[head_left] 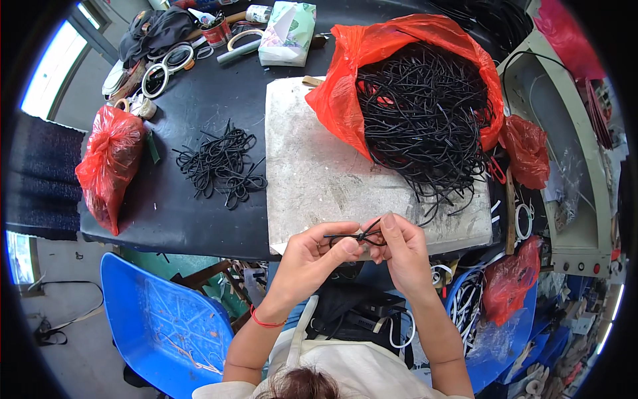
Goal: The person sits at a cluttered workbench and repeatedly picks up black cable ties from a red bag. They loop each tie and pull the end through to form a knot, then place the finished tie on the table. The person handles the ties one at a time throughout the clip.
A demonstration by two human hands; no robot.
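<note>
Between my two hands is a black cord (359, 236) with a knot or bow at its middle and short loops and ends sticking out. My left hand (318, 256) pinches it from the left, thumb and fingers together. From the other side, my right hand (397, 247) grips it between thumb and forefinger. Both hands are just over the near edge of a pale, stained board (312, 179). Beyond them, a red plastic bag (339, 86) lies open, with a large heap of loose black cords (425, 100) spilling onto the board. Left of the board lies a smaller pile of looped black cords (222, 163).
A tied red bag (113, 163) sits at the table's left end. Tape rolls (156, 80) and a tissue box (288, 33) are at the back. Blue plastic chairs (159, 319) stand below the table's near edge. A grey machine housing (565, 133) is at right.
</note>
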